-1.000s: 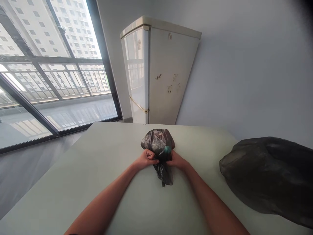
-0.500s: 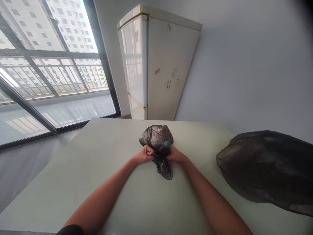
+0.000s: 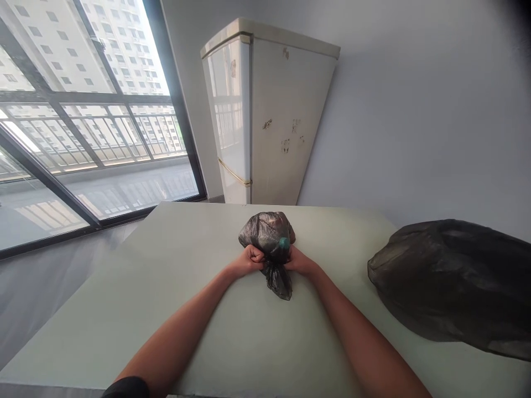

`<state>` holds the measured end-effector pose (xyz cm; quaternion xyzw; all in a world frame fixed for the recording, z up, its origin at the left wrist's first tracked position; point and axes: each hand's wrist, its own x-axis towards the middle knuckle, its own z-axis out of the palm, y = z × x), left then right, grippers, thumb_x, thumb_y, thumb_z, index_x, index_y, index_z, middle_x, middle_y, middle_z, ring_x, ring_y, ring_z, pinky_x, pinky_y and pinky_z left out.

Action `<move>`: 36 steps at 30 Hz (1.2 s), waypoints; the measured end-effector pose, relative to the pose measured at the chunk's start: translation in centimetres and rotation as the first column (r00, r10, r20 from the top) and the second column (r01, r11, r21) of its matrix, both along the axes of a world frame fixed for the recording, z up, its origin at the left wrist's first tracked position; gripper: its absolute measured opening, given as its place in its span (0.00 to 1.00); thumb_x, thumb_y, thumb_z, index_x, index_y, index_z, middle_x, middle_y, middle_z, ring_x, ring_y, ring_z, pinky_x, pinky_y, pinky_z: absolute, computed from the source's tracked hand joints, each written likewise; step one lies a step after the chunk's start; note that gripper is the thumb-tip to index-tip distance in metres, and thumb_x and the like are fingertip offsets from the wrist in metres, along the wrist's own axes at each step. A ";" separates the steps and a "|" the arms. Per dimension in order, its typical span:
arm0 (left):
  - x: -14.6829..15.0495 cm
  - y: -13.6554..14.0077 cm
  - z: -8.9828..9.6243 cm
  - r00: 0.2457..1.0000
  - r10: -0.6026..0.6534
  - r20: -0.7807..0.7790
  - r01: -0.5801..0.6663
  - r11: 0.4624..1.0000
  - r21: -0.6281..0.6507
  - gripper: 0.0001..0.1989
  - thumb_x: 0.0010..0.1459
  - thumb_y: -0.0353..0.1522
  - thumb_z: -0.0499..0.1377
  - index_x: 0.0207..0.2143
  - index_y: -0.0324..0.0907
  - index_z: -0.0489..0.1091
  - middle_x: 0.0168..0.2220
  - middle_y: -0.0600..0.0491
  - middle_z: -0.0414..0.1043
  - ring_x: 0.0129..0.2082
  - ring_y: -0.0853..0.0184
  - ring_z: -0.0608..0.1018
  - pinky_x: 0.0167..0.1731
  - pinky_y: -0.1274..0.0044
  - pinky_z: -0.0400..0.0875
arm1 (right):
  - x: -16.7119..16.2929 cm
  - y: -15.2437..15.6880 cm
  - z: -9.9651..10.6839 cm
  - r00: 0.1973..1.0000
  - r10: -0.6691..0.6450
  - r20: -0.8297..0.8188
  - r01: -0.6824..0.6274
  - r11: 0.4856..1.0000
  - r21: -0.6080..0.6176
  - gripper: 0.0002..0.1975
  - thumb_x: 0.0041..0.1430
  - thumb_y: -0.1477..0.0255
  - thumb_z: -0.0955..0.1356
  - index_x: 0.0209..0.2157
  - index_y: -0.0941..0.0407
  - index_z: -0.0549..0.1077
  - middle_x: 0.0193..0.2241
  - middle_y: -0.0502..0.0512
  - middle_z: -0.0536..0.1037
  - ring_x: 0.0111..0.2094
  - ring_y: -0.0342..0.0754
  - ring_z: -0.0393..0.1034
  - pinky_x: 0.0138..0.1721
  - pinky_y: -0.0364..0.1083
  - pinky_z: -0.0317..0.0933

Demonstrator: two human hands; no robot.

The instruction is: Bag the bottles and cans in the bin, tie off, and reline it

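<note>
A filled black plastic bag [image 3: 265, 229] rests on the pale green table [image 3: 136, 287], its gathered neck and loose end pointing toward me. My left hand [image 3: 249, 260] is closed in a fist on the left side of the neck. On the other side, my right hand [image 3: 297, 261] grips the neck too, its fingers partly hidden by the plastic. Something teal shows through the thin film near my right hand. The loose tail of the bag hangs down on the tabletop between my wrists.
To the right, a larger dark plastic bag [image 3: 452, 282] lies on the table and runs out of view. Behind the table stands a white fridge [image 3: 286, 121] with worn patches. A glass sliding door [image 3: 95, 143] is at the left, a grey wall [image 3: 415, 121] at the right.
Both hands keep their hold on the bag's neck with hardly any movement. The view has shifted slightly, so the fridge and window sit a little lower.
</note>
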<state>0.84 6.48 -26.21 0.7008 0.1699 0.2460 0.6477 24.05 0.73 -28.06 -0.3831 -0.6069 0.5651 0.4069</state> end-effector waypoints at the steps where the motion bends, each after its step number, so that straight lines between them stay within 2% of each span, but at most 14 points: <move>1: 0.0 0.0 0.0 1.000 0.000 0.000 0.000 1.000 0.001 0.34 0.51 0.35 0.68 0.21 0.44 0.39 0.20 0.63 0.39 0.22 0.77 0.45 0.24 0.76 0.38 | 0.0 0.0 0.0 1.000 0.003 -0.004 -0.003 1.000 0.001 0.27 0.43 0.55 0.82 0.37 0.59 0.80 0.33 0.56 0.81 0.36 0.53 0.76 0.43 0.50 0.72; 9: 0.1 0.0 -0.2 1.000 0.023 0.006 -0.023 1.000 0.013 0.39 0.50 0.43 0.72 0.21 0.44 0.39 0.20 0.63 0.39 0.23 0.77 0.45 0.25 0.76 0.38 | 0.2 0.2 -0.6 0.999 -0.017 -0.028 0.018 1.000 0.023 0.25 0.41 0.56 0.83 0.35 0.58 0.80 0.29 0.54 0.79 0.37 0.55 0.76 0.43 0.51 0.72; 20: 0.0 0.0 -0.5 0.992 0.122 0.029 -0.123 0.992 0.033 0.41 0.49 0.46 0.74 0.21 0.43 0.40 0.20 0.63 0.40 0.22 0.77 0.45 0.24 0.76 0.38 | -0.5 0.3 -0.2 0.997 0.010 -0.083 -0.005 0.998 0.070 0.25 0.42 0.62 0.83 0.42 0.58 0.82 0.36 0.57 0.83 0.39 0.56 0.78 0.50 0.55 0.72; 26: 0.1 -0.3 -0.7 0.983 0.178 0.051 -0.178 0.984 -0.002 0.41 0.47 0.49 0.74 0.21 0.45 0.41 0.18 0.64 0.41 0.18 0.78 0.48 0.21 0.78 0.39 | -0.6 0.4 -0.2 0.995 0.005 -0.097 0.005 0.995 0.096 0.24 0.42 0.65 0.82 0.42 0.58 0.82 0.39 0.58 0.84 0.43 0.58 0.79 0.54 0.58 0.71; 32: 0.2 -0.1 -1.0 0.971 0.225 0.076 -0.227 0.974 0.016 0.42 0.45 0.50 0.74 0.21 0.45 0.41 0.18 0.64 0.41 0.19 0.78 0.48 0.22 0.78 0.41 | -1.0 0.2 0.2 0.992 0.016 -0.123 -0.001 0.993 0.120 0.26 0.42 0.67 0.81 0.45 0.58 0.82 0.41 0.59 0.84 0.47 0.60 0.78 0.57 0.59 0.69; 34: 0.2 -0.1 -0.7 0.963 0.250 0.099 -0.255 0.966 0.044 0.40 0.46 0.50 0.74 0.21 0.44 0.42 0.19 0.64 0.43 0.20 0.77 0.49 0.23 0.78 0.41 | -1.2 0.2 0.3 0.992 0.003 -0.127 0.013 0.991 0.132 0.25 0.42 0.67 0.81 0.44 0.58 0.82 0.40 0.58 0.84 0.46 0.59 0.78 0.56 0.59 0.69; 36: 0.3 -0.2 -0.4 0.950 0.275 0.149 -0.290 0.953 0.092 0.35 0.47 0.47 0.75 0.22 0.43 0.49 0.21 0.63 0.46 0.23 0.76 0.50 0.25 0.79 0.43 | -1.4 0.2 0.4 0.992 -0.018 -0.128 0.036 0.989 0.142 0.22 0.44 0.65 0.80 0.43 0.58 0.82 0.38 0.57 0.83 0.43 0.58 0.78 0.54 0.58 0.70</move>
